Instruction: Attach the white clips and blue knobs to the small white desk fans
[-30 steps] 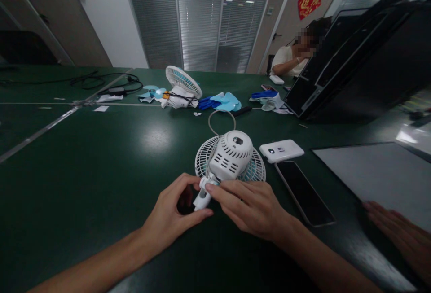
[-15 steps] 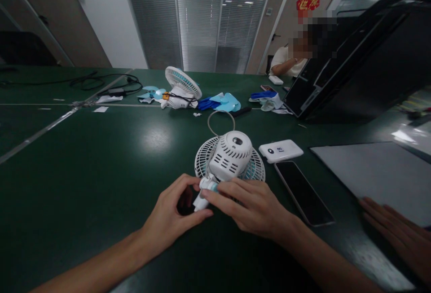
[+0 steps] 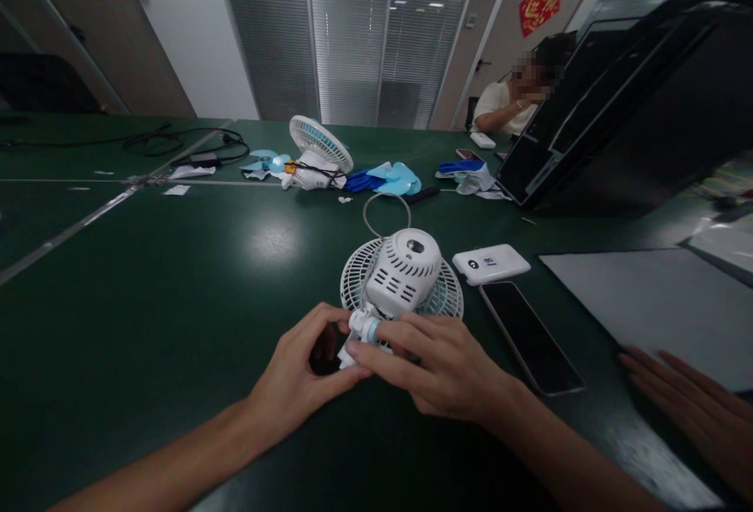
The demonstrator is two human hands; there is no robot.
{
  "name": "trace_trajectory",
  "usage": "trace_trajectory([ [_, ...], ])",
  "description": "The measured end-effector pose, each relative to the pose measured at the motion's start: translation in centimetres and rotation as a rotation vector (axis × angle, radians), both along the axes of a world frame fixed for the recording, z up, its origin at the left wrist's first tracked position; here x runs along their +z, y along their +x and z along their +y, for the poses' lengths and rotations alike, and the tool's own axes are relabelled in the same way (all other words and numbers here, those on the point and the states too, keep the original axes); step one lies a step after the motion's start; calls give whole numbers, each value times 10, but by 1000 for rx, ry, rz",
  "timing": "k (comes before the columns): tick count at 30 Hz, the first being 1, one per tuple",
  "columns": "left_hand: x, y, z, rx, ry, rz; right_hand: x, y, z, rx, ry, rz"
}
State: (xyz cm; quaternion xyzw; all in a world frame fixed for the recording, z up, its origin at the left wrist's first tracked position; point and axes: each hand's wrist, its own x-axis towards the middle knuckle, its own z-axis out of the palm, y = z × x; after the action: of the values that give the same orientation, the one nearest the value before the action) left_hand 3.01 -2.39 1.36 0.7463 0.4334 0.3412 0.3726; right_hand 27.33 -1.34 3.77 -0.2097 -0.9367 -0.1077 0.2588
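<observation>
1. Pinches the clip [image 3: 346,357] with left hand [image 3: 297,359], its blue knob [image 3: 372,331] with right hand [image 3: 444,363].
2. Has the fan [image 3: 405,265] face down on the surface [image 3: 205,300], just beyond both hands, with clip slanting back leftward.

The table [image 3: 176,300] lies open leftward; fan [image 3: 405,267] blocks ahead.

An office, shown by its blind-backed glass partition [image 3: 347,49] and green table [image 3: 176,300].
</observation>
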Motion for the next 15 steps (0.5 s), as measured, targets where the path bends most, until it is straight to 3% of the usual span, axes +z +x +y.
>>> trace_trajectory([
  [4, -3, -1, 0, 4, -26, 2, 0, 0, 1, -36, 9, -30],
  [12, -2, -3, 0, -6, 13, 16, -8, -12, -7, -160, -64, 149],
  [15, -2, -2, 0, -5, 15, 12, -8, -10, -8, -115, -62, 211],
])
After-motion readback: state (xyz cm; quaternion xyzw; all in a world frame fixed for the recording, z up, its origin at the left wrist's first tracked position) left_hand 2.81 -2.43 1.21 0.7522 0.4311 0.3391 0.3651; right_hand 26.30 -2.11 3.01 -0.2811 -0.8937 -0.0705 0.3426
